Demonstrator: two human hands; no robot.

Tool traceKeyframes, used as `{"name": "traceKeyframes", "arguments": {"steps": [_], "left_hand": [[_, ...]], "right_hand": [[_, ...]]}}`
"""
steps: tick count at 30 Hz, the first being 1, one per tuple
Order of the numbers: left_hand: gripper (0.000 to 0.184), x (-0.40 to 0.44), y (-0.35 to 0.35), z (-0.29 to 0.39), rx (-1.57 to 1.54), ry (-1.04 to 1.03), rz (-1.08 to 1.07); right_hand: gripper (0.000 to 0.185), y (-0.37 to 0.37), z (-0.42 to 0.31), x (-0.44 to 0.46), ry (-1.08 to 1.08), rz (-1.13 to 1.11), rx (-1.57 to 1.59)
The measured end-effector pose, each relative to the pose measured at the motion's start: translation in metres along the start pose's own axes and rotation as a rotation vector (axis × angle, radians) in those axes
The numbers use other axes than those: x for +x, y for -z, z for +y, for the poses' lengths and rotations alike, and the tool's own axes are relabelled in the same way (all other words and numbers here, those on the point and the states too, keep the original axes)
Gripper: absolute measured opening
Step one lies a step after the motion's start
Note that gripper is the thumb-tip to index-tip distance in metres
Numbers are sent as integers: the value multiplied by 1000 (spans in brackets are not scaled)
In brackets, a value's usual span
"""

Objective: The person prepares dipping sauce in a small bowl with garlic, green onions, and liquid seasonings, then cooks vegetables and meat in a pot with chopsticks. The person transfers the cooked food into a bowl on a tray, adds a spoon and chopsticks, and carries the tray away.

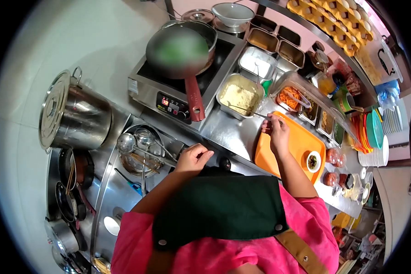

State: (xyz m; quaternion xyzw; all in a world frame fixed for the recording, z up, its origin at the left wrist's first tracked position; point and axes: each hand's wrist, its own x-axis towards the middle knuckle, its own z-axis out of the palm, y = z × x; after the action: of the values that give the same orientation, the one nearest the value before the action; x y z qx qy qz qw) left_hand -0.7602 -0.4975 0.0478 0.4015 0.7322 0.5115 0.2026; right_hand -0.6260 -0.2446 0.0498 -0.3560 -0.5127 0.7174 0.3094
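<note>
My right hand (276, 131) is closed on the handle of a thin metal spoon (249, 111), above the orange tray (265, 155). The spoon's far end reaches into a square metal container (238, 95) of pale yellow food. On the tray stands a small white bowl (313, 161) with dark green bits in it. My left hand (194, 158) is at the counter edge beside a metal pot (141, 157) holding ladles. Its fingers are curled, and a ladle handle ends close to it; whether the hand touches the handle is hidden.
A pan (178, 50) with blurred green food sits on the induction cooker (146, 86), its red handle (194, 98) pointing toward me. At the left stands a large lidded stockpot (84, 116). Food containers (290, 98) under a clear lid line the right; egg trays (335, 27) are above.
</note>
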Motion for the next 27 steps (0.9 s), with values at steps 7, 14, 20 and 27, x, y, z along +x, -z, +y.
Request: {"name": "traceKeyframes", "arguments": {"steps": [7, 14, 20, 27], "left_hand": [[17, 10, 20, 0, 117, 68, -104], [18, 10, 28, -3, 197, 73, -136], [18, -7, 34, -12, 205, 50, -100], [13, -19, 38, -19, 224, -3, -57]], "right_hand": [[24, 16, -35, -18, -106, 149, 111], [24, -9, -94, 10, 113, 78, 188], [23, -121, -113, 64, 333, -119, 150], [16, -145, -72, 83, 816, -282, -476]]}}
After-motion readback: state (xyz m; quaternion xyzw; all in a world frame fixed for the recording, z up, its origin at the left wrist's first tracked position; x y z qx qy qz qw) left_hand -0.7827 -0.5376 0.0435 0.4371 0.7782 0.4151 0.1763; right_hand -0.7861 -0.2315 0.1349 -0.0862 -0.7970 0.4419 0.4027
